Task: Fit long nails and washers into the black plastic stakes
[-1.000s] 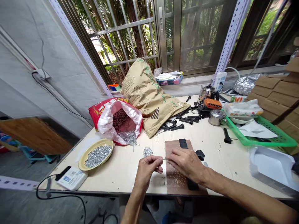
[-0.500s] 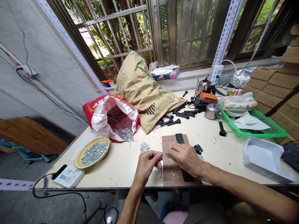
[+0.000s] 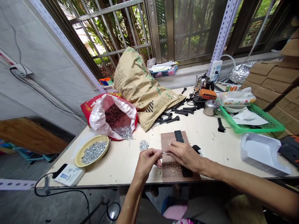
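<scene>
Fingers pinched, my left hand [image 3: 147,160] meets my right hand [image 3: 184,156] at the left edge of a brown board [image 3: 167,139]. Between their fingertips runs a thin metal pin [image 3: 164,152], mostly covered by the fingers. My right hand is over the board, which bears pale crumbs and black pads [image 3: 178,135]. Just beyond my left hand lies a small heap of shiny metal pieces [image 3: 144,145]. More such pieces [image 3: 94,152] fill a yellow dish [image 3: 78,156] farther left.
An open red and white bag [image 3: 98,119] holds reddish screws and silver pins. Behind it leans a large brown paper sack [image 3: 137,87], with black-handled tools [image 3: 173,119] beside it. To the right are a metal cup [image 3: 211,108], a green basket [image 3: 245,129] and a white tray [image 3: 261,152].
The camera view has shifted slightly. Both hands keep their pinch on the pin at the board's left edge, with hardly any movement.
</scene>
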